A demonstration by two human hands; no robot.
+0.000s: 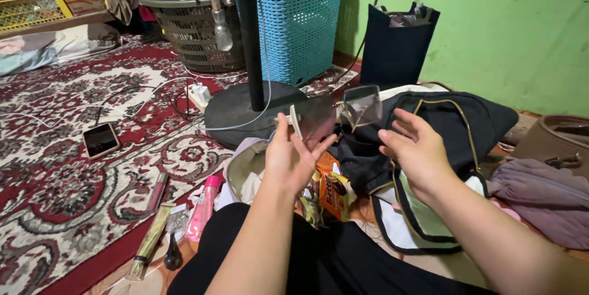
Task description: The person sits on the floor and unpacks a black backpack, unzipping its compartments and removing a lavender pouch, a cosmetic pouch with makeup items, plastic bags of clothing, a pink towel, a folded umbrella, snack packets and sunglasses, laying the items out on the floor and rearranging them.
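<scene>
Above the floor, over the person's lap, a pair of sunglasses (334, 114) with large dark square lenses is held up by the left hand (294, 157); its fingers are pinched on the pale temple arm at the glasses' left end. The right hand (417, 148) is held just beside the right lens, fingers spread and loosely curled, gripping nothing; whether its fingertips touch the lens cannot be told. Beneath the hands, a black bag with gold zip (454, 123) lies open on the floor, and an orange snack packet (334, 194) is seen between the bag and the lap. On the patterned red carpet (73, 197) to the left, a phone (100, 140) lies face up, well apart from the hands. Near the carpet's front edge, a pink tube (205, 206) and a gold tube (150, 240) are laid side by side. Behind the glasses, the round black base of a fan stand (236, 108) rests on the floor, and a blue laundry basket (300, 19) stands against the green wall.
</scene>
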